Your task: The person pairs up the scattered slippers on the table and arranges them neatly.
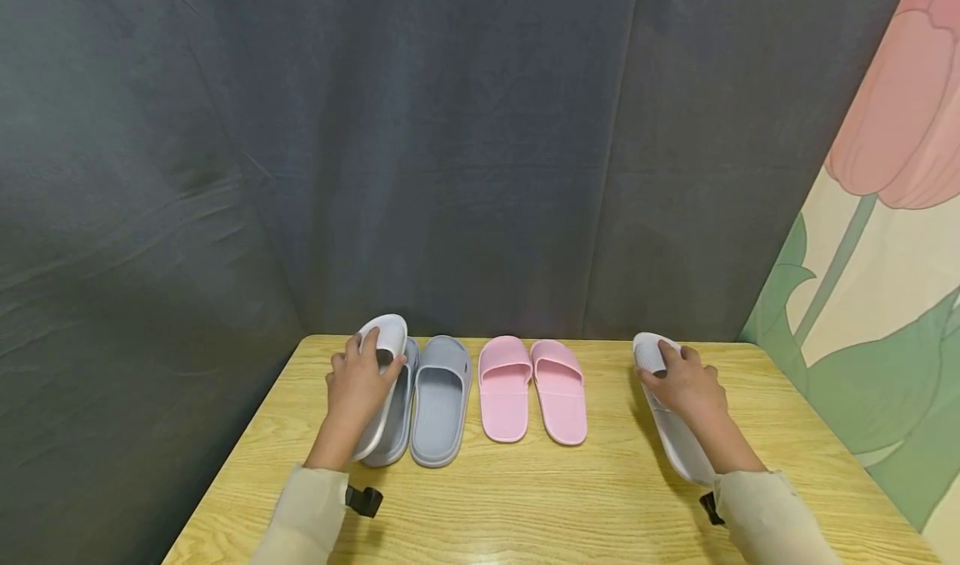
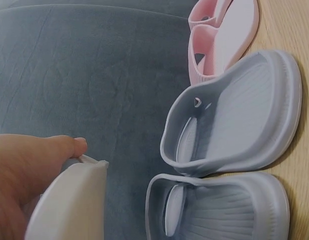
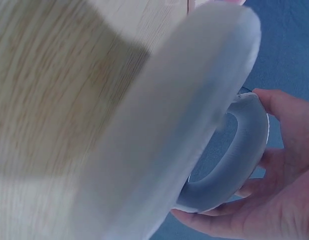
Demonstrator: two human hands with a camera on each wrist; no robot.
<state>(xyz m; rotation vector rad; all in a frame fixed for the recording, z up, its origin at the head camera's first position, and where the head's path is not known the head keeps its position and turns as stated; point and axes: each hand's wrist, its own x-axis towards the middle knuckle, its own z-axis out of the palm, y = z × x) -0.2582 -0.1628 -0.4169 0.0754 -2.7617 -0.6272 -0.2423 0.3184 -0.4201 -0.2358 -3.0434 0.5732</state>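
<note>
My left hand (image 1: 358, 390) grips a white slipper (image 1: 393, 330) by its strap, at the left end of a row of footwear. That slipper overlaps the left grey slipper (image 1: 406, 411) in the head view. In the left wrist view the white slipper's edge (image 2: 74, 200) stands apart from the grey pair. At the right, my right hand (image 1: 686, 386) holds the other white slipper (image 1: 686, 452) across its strap, thumb on one side and fingers on the other. The right wrist view shows its sole (image 3: 154, 130) tilted up off the wooden surface.
The right grey slipper (image 1: 440, 411) and a pair of pink slippers, left one (image 1: 505, 407) and right one (image 1: 564, 407), stand on the wooden table (image 1: 510, 507). A dark curtain (image 1: 465, 148) hangs behind; a flower-painted wall (image 1: 885, 298) rises at the right.
</note>
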